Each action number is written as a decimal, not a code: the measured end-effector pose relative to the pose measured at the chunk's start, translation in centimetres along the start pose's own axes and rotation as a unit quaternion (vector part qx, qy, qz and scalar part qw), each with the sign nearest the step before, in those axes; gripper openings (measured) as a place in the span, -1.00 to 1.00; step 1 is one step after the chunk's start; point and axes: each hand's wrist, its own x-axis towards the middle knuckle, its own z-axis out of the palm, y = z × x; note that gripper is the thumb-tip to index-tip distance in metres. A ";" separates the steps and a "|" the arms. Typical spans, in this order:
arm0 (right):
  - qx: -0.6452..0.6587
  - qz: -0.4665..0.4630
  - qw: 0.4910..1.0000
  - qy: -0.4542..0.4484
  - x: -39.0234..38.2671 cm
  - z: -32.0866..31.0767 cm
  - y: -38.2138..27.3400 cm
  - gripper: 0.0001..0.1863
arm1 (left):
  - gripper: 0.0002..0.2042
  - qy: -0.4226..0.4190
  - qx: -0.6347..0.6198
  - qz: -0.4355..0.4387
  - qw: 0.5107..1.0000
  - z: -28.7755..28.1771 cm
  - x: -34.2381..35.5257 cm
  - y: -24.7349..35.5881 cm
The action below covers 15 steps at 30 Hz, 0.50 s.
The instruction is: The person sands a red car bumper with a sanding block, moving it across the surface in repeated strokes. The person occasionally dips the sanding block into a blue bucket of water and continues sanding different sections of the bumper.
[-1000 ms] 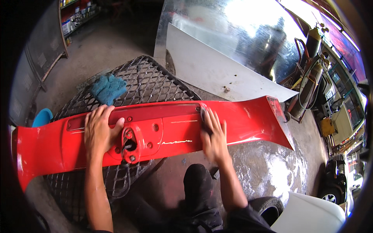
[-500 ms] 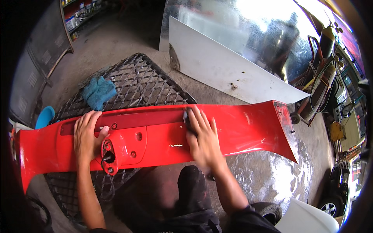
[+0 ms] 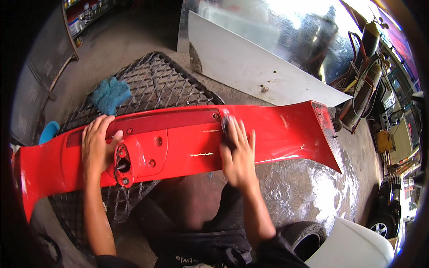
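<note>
A long red car spoiler (image 3: 277, 134) lies across in front of me, with a dark red light strip (image 3: 178, 121) let into its far side. My left hand (image 3: 94, 145) rests on its left part, fingers spread, beside a raised mount (image 3: 129, 161) with an oval opening and a wire. Under the fingers of my right hand (image 3: 241, 156) is a dark pad (image 3: 229, 129), pressed on the red surface just right of the light strip. The pad's exact kind is hidden by the hand. Pale scratch marks (image 3: 202, 154) show on the paint left of that hand.
Beneath the spoiler stands a black metal mesh rack (image 3: 156, 82), a teal cloth (image 3: 110, 95) on it. A blue basin (image 3: 49, 132) is at left. White panels (image 3: 250, 71), gas cylinders (image 3: 364, 89) and a tyre (image 3: 308, 239) stand around; the floor at right is wet.
My right hand and the pad have shifted slightly right along the spoiler. The spoiler sits a little higher in view, as does most of the scene. My left hand keeps its place on it.
</note>
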 end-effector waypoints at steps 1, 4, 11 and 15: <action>0.031 0.035 0.999 -0.004 -1.8 -0.6 -0.6 -0.26 | -0.56 -0.005 0.012 -0.008 1.000 0.0 0.1 0.0; -0.024 0.045 0.998 -0.032 -3.1 -0.9 -0.8 -0.24 | -0.54 0.005 0.010 -0.003 1.000 0.1 0.2 0.0; 0.047 0.004 0.998 -0.039 1.1 -0.9 0.7 -0.34 | -0.56 0.001 -0.003 0.004 1.000 0.2 0.0 0.2; 0.000 0.024 0.998 -0.052 -2.0 -1.7 0.1 -0.29 | -0.56 0.007 0.015 0.007 1.000 0.2 0.0 0.1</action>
